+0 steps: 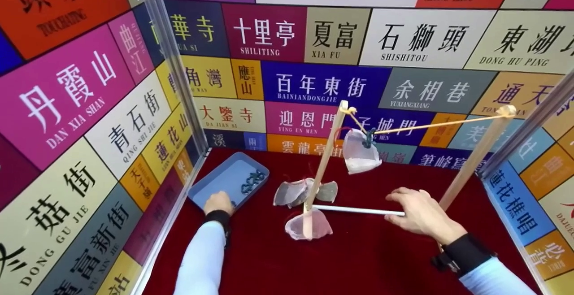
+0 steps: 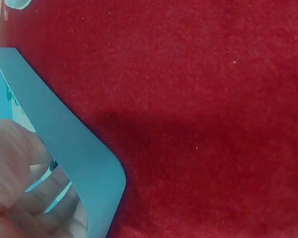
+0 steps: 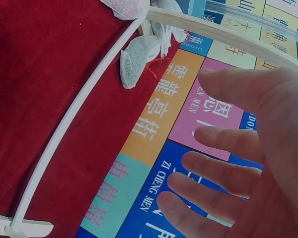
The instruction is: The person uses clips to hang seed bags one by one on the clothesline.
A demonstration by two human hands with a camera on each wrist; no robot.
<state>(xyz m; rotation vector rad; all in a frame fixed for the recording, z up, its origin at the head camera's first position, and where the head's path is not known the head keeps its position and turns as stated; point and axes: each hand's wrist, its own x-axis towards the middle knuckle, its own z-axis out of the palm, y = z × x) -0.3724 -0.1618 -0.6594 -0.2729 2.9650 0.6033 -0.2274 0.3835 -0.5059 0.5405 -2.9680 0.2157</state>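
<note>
- The left hand point(image 1: 219, 202) was inside a blue rectangular tray point(image 1: 215, 182); whether it pinched anything, I couldn't tell.
- Small dark-green pieces point(image 1: 253, 179) lay beyond it in the tray.
- The right hand point(image 1: 421, 210), fingers apart, was near a slim white rod point(image 1: 354, 210).
- A translucent whitish pouch point(image 1: 360, 151) hung from a yellow cord point(image 1: 430, 125) between wooden posts point(image 1: 471, 165).

Tray point(image 1: 213, 183) smooth, matt plastic; posts point(image 1: 472, 162) smooth wood; tabletop point(image 1: 358, 259) velvety cloth; hanging pouch point(image 1: 361, 152) sheer fabric.
</note>
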